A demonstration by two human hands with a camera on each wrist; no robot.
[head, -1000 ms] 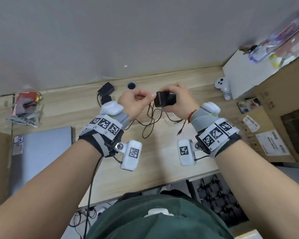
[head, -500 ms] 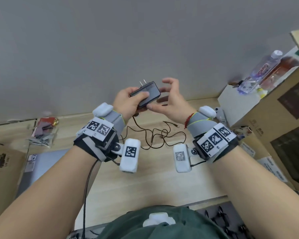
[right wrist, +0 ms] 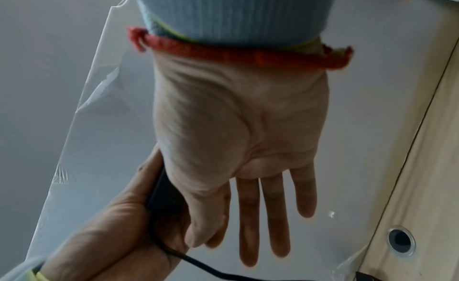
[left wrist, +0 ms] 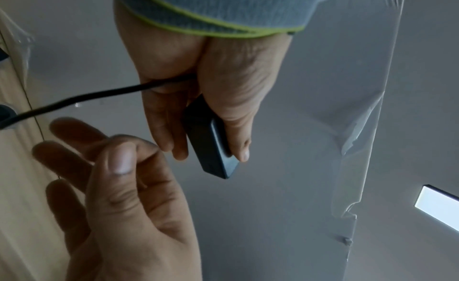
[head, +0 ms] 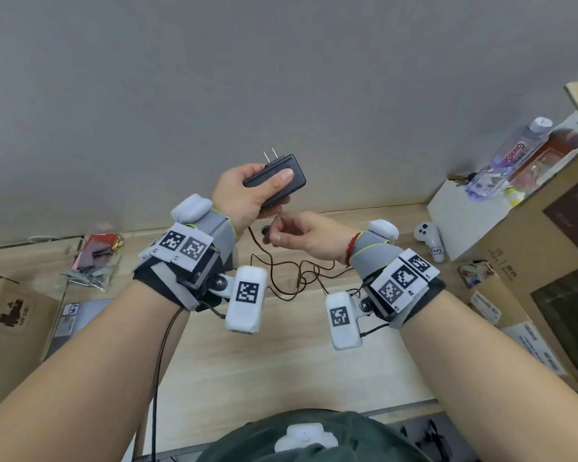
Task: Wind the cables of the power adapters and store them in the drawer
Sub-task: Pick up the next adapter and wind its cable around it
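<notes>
My left hand [head: 244, 198] grips a flat black power adapter [head: 294, 181] in the air in front of the grey wall, prongs up, thumb across its face. The wrist views also show the adapter [left wrist: 211, 148] [right wrist: 164, 199]. Its thin black cable [left wrist: 74, 97] leaves the heel of that palm and drops to a loose tangle [head: 292, 296] on the wooden desk [head: 281, 361]. My right hand [head: 301, 233] hovers just below the adapter. Its thumb rests against the forefinger, the other fingers [right wrist: 275, 216] are straight, and no cable shows in the pinch.
At the right stand a white box [head: 474, 208] with a water bottle [head: 511, 155], a white controller [head: 429, 240] and big cardboard boxes [head: 548, 228]. A grey laptop [head: 70, 315] and a plastic bag of small items [head: 94, 261] lie left. A cable hole [right wrist: 401, 241] pierces the desk.
The adapter went from my right hand to my left and rose in front of the wall. My right hand let go and sank beneath it, next to the cable.
</notes>
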